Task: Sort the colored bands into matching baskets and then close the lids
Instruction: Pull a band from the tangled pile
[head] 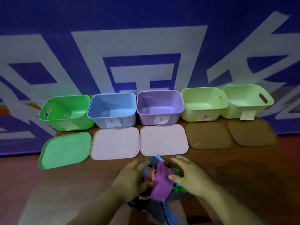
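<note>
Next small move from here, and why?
Probably pinch the purple band with the right hand and lift it clear of the pile. It lies on top, the right thumb beside it, and the purple basket stands open, its lid flat in front.

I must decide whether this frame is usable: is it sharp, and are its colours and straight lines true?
Head view: soft everywhere, most smeared at the left hand, right hand and bands; a blue-violet cast tints everything; wide-angle bending leans the green basket and far-right basket outward; the two right lids lie dim against the table.
</note>
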A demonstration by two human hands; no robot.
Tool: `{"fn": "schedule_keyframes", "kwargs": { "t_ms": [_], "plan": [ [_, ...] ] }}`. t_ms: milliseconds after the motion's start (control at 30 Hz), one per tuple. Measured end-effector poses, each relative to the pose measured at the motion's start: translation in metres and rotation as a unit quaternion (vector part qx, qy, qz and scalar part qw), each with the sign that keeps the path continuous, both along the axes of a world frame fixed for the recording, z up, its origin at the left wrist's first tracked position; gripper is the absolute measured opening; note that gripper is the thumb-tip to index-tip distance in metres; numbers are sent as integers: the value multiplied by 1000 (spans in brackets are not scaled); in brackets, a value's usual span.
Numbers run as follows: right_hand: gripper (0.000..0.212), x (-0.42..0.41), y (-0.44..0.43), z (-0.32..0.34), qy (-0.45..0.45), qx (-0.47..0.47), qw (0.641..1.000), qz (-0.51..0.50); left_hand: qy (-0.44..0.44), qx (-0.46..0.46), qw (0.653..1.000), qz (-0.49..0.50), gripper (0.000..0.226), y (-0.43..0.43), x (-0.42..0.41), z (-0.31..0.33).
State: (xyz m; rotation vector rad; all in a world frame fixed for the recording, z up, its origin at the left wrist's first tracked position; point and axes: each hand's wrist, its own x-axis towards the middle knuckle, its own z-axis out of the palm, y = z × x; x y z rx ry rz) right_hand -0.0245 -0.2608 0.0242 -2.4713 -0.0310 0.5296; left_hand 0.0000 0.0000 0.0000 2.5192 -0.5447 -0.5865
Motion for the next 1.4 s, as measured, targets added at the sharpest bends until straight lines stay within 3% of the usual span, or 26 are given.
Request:
{"fn": "schedule_keyframes", "kwargs": {
  "t_ms": [333, 467, 767, 1000, 1200, 1400],
  "plan": [
    [67, 27, 18, -39, 28, 59, 998, 16, 2, 4, 1000, 16, 55, -9, -12, -20],
    [49, 39, 19, -38, 91, 61, 993, 35, 16, -3, 999, 32, 45, -8, -13, -21],
    [17, 40, 0, -29, 33, 43, 997, 54, 31, -36, 997, 59, 47, -9, -9, -26],
    [28, 33, -2, -1, -23, 57, 998, 8, 20, -106, 991, 76, 48, -24, -7, -5],
    [25, 22, -4, 20, -77, 122, 989, -29, 114, -176, 974, 84, 57, -49, -7, 1],
    [21, 12, -14, 28, -109, 139, 983, -54, 107, -201, 966, 124, 32, -63, -9, -9]
  ]
}}
